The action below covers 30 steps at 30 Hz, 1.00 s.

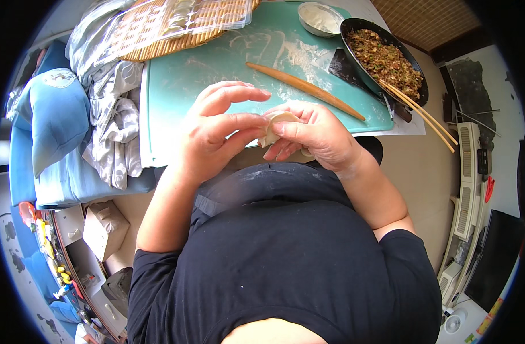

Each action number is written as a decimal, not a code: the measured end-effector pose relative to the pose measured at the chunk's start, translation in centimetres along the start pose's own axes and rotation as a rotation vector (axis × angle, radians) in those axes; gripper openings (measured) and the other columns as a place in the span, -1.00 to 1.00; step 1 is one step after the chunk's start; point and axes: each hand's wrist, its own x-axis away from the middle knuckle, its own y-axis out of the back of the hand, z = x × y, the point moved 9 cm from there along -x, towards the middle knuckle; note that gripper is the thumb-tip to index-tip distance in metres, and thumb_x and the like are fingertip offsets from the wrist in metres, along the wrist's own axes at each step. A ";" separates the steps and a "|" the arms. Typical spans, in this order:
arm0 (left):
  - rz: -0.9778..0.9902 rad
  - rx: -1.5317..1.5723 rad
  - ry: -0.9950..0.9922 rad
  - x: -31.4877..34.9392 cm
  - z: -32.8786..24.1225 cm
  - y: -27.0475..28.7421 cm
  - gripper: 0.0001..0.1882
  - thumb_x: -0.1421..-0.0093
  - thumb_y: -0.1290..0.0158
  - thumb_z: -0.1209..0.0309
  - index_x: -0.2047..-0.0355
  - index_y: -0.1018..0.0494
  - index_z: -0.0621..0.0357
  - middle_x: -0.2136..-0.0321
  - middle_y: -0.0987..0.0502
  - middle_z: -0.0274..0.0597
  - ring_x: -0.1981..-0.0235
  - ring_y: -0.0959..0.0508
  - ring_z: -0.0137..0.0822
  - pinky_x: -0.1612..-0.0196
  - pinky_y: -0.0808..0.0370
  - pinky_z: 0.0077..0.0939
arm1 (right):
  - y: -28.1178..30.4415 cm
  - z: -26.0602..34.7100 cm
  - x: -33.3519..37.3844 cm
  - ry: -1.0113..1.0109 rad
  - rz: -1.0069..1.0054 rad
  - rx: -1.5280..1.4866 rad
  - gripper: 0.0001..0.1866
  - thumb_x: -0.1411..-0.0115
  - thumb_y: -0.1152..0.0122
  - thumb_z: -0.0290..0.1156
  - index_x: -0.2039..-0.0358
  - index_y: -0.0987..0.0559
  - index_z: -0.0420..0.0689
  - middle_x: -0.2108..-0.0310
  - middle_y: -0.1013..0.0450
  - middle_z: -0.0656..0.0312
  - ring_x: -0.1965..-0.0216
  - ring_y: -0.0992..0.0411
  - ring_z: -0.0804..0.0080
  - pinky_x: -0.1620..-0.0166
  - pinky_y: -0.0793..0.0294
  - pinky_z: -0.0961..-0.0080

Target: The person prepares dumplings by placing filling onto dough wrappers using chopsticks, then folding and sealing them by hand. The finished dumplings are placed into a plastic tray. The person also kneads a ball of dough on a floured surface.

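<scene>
A pale dough dumpling (272,127) is held between both my hands, just off the near edge of a teal mat (211,69). My right hand (320,136) cradles it, the thumb pressed on top and the fingers curled beneath. The left thumb and index finger pinch its left edge, while the other fingers of my left hand (216,129) are raised. Most of the dumpling is covered by fingers, so its seam cannot be made out. Beyond my hands a tapered wooden rolling pin (308,90) lies slanted on the floured mat.
At the far right stands a dark pan (426,94) of chopped filling (386,63), chopsticks (426,117) jutting over its near rim. A dark-handled blade (345,71) lies partly under it. A flour bowl (321,18) is behind. Far left, a clear tray (239,24) rests on a woven tray (208,37).
</scene>
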 end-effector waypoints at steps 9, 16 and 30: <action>0.020 -0.166 0.061 0.1 -0.2 -0.7 -0.83 0.14 -0.17 0.52 0.47 -0.48 0.12 0.22 -0.51 -0.28 0.14 -0.45 -0.18 0.13 -0.43 -0.37 | 0.1 -0.4 -0.2 -0.008 -0.025 -0.020 -0.70 -0.17 -0.10 -0.32 0.17 -0.46 -0.27 0.29 -0.48 0.17 0.36 -0.51 0.44 0.31 -0.48 0.62; -0.071 0.106 0.160 0.5 1.2 -0.1 -0.81 0.10 -0.14 0.59 0.41 -0.51 0.16 0.17 -0.50 -0.14 0.12 -0.46 -0.16 0.07 -0.37 -0.39 | 0.4 -0.2 -0.3 0.021 0.012 -0.084 -0.69 -0.18 -0.06 -0.30 0.16 -0.44 -0.26 0.31 -0.46 0.18 0.40 -0.50 0.44 0.37 -0.49 0.61; 0.153 -0.034 0.094 -0.6 0.2 -1.8 -0.88 0.08 -0.14 0.50 0.47 -0.46 0.13 0.20 -0.48 -0.22 0.09 -0.42 -0.12 0.06 -0.37 -0.32 | -0.1 -0.5 -0.1 -0.035 -0.008 0.066 -0.65 -0.19 0.00 -0.28 0.12 -0.37 -0.28 0.32 -0.44 0.11 0.44 -0.49 0.42 0.39 -0.49 0.61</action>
